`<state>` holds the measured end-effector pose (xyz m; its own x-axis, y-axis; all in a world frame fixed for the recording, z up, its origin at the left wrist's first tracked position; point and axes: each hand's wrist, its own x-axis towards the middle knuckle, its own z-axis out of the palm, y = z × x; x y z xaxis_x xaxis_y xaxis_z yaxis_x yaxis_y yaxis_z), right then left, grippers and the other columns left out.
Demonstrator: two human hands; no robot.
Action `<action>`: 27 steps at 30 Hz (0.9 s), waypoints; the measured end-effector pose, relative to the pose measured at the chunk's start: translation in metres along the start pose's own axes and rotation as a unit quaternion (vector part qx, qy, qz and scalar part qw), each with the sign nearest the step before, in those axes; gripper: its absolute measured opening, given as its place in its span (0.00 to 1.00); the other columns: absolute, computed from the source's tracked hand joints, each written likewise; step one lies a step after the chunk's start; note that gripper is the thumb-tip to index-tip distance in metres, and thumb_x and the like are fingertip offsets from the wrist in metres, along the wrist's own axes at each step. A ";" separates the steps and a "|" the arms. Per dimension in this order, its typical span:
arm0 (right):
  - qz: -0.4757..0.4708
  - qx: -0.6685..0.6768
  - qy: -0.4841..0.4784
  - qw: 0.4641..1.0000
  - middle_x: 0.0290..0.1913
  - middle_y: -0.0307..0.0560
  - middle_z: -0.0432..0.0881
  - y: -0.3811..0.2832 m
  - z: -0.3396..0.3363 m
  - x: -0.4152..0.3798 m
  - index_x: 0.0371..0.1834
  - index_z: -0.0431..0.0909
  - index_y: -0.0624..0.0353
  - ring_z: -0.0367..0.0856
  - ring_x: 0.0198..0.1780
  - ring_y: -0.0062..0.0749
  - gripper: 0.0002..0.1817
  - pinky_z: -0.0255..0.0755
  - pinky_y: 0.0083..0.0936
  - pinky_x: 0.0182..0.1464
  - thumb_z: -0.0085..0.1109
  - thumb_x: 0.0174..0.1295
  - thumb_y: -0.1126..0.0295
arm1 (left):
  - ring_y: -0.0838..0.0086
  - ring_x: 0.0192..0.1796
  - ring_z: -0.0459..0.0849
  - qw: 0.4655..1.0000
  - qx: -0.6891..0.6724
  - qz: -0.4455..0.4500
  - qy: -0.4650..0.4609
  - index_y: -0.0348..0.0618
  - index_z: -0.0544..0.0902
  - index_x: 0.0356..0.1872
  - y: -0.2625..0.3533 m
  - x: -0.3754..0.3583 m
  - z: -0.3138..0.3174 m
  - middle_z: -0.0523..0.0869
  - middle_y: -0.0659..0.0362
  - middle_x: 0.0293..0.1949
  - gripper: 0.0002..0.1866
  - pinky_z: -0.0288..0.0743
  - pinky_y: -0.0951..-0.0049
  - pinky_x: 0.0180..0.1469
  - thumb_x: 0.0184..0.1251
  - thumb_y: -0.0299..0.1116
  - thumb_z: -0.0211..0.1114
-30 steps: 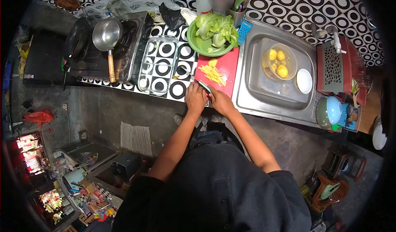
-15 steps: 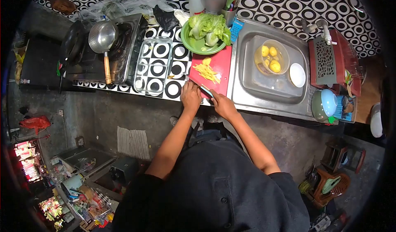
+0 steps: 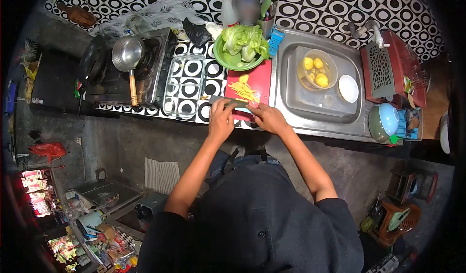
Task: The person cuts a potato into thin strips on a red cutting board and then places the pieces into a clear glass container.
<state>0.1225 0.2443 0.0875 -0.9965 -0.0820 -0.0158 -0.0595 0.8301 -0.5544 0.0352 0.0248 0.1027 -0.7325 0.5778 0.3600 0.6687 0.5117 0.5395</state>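
My right hand point(image 3: 270, 119) is closed around the handle of a knife point(image 3: 239, 103), whose broad dark blade points left across the near end of a red cutting board point(image 3: 262, 79). My left hand point(image 3: 221, 121) has its fingers bent over the tip end of that blade; what lies under the fingertips is hidden. Just beyond the blade lies a pile of yellow strips, seemingly cut potato point(image 3: 244, 90), with an uncut yellow piece point(image 3: 243, 78) behind it. A green bowl point(image 3: 219, 59) of leafy lettuce point(image 3: 242, 42) stands at the board's far end.
To the left are a glass dish point(image 3: 185, 84) and a stove point(image 3: 158, 54) bearing a saucepan point(image 3: 127, 53). On the right, the steel sink point(image 3: 291, 98) holds a tub point(image 3: 335, 71) of peeled potatoes point(image 3: 321, 80) and a white bowl point(image 3: 348, 88). A blue grater point(image 3: 276, 42) leans by the sink.
The knife has turned from slanting to nearly level, its broad blade side now showing. My left fingers have moved onto the blade's tip end. The whole view has shifted slightly.
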 end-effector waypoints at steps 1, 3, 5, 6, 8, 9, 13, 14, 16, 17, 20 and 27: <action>-0.020 -0.012 -0.003 1.000 0.41 0.52 0.82 0.004 -0.002 0.002 0.71 0.80 0.40 0.86 0.43 0.53 0.27 0.81 0.49 0.45 0.62 0.68 0.65 | 0.53 0.63 0.79 0.999 0.007 0.023 -0.038 0.39 0.87 0.52 -0.002 0.006 -0.003 0.83 0.51 0.55 0.17 0.70 0.53 0.67 0.62 0.19 0.61; -0.059 -0.037 -0.010 0.997 0.41 0.51 0.81 0.012 -0.008 0.005 0.71 0.80 0.40 0.86 0.43 0.51 0.27 0.80 0.47 0.46 0.63 0.67 0.67 | 0.55 0.64 0.78 0.993 -0.004 0.036 -0.114 0.40 0.88 0.53 -0.005 0.018 -0.003 0.84 0.54 0.55 0.20 0.66 0.56 0.69 0.58 0.19 0.62; -0.081 -0.050 -0.008 0.995 0.40 0.51 0.81 0.016 -0.016 0.007 0.71 0.81 0.40 0.86 0.43 0.50 0.27 0.80 0.47 0.46 0.64 0.67 0.67 | 0.55 0.64 0.78 0.990 -0.010 0.050 -0.135 0.40 0.87 0.53 -0.008 0.026 -0.001 0.84 0.53 0.55 0.21 0.66 0.56 0.69 0.58 0.19 0.61; -0.091 -0.055 -0.007 0.994 0.40 0.51 0.81 0.017 -0.019 0.009 0.71 0.81 0.40 0.86 0.42 0.50 0.27 0.79 0.46 0.45 0.65 0.67 0.68 | 0.55 0.64 0.78 0.988 -0.012 0.057 -0.146 0.40 0.87 0.54 -0.010 0.030 0.001 0.84 0.53 0.55 0.21 0.67 0.56 0.69 0.59 0.19 0.61; -0.096 -0.057 0.001 0.994 0.40 0.51 0.82 0.018 -0.023 0.010 0.70 0.81 0.39 0.86 0.42 0.49 0.26 0.79 0.45 0.45 0.65 0.68 0.66 | 0.56 0.65 0.78 0.983 -0.004 0.073 -0.169 0.41 0.87 0.56 -0.012 0.036 0.006 0.84 0.53 0.56 0.23 0.67 0.56 0.68 0.58 0.19 0.61; -0.100 -0.057 0.007 0.993 0.40 0.51 0.82 0.019 -0.026 0.010 0.70 0.81 0.38 0.86 0.42 0.49 0.26 0.78 0.45 0.45 0.66 0.68 0.66 | 0.56 0.65 0.78 0.979 -0.004 0.074 -0.189 0.41 0.86 0.57 -0.013 0.039 0.007 0.84 0.53 0.57 0.23 0.67 0.56 0.68 0.58 0.19 0.61; -0.105 -0.070 0.011 0.992 0.42 0.50 0.82 0.021 -0.031 0.011 0.70 0.82 0.37 0.85 0.43 0.48 0.25 0.78 0.45 0.44 0.65 0.68 0.66 | 0.57 0.66 0.78 0.976 0.004 0.074 -0.203 0.41 0.86 0.59 -0.018 0.049 0.017 0.84 0.53 0.60 0.25 0.67 0.56 0.69 0.58 0.20 0.61; -0.107 -0.074 0.008 0.991 0.42 0.50 0.82 0.021 -0.033 0.011 0.70 0.82 0.37 0.85 0.43 0.48 0.25 0.78 0.45 0.44 0.65 0.68 0.67 | 0.57 0.66 0.78 0.977 0.006 0.072 -0.199 0.41 0.86 0.59 -0.020 0.051 0.020 0.84 0.53 0.60 0.25 0.67 0.56 0.69 0.58 0.20 0.61; -0.109 -0.085 0.002 0.990 0.42 0.50 0.82 0.023 -0.034 0.011 0.69 0.82 0.39 0.85 0.43 0.48 0.25 0.78 0.45 0.45 0.64 0.68 0.67 | 0.57 0.66 0.78 0.976 0.020 0.088 -0.196 0.40 0.86 0.59 -0.022 0.057 0.023 0.84 0.53 0.61 0.25 0.67 0.56 0.69 0.57 0.20 0.62; -0.108 -0.089 0.002 0.990 0.42 0.50 0.82 0.025 -0.035 0.012 0.69 0.82 0.39 0.85 0.43 0.48 0.25 0.78 0.45 0.45 0.64 0.68 0.67 | 0.57 0.66 0.78 0.975 0.028 0.093 -0.199 0.40 0.86 0.59 -0.024 0.061 0.024 0.84 0.53 0.61 0.25 0.67 0.56 0.69 0.57 0.20 0.62; -0.110 -0.087 0.005 0.990 0.41 0.51 0.81 0.030 -0.034 0.011 0.70 0.81 0.41 0.85 0.42 0.50 0.24 0.78 0.46 0.43 0.63 0.70 0.66 | 0.57 0.65 0.79 0.976 0.035 0.084 -0.198 0.38 0.86 0.59 -0.027 0.066 0.025 0.84 0.53 0.60 0.25 0.67 0.56 0.69 0.56 0.20 0.62; -0.077 -0.076 0.019 0.994 0.42 0.50 0.81 0.030 -0.033 0.005 0.69 0.81 0.44 0.85 0.44 0.50 0.24 0.79 0.47 0.46 0.63 0.69 0.67 | 0.53 0.60 0.81 0.998 0.019 0.027 -0.048 0.37 0.86 0.55 -0.040 0.060 0.012 0.85 0.50 0.54 0.22 0.70 0.55 0.63 0.57 0.20 0.60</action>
<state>0.1140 0.2869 0.0982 -0.9762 -0.1961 0.0929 -0.2170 0.8831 -0.4160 -0.0341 0.0469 0.0936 -0.6812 0.6626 0.3114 0.7124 0.5016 0.4909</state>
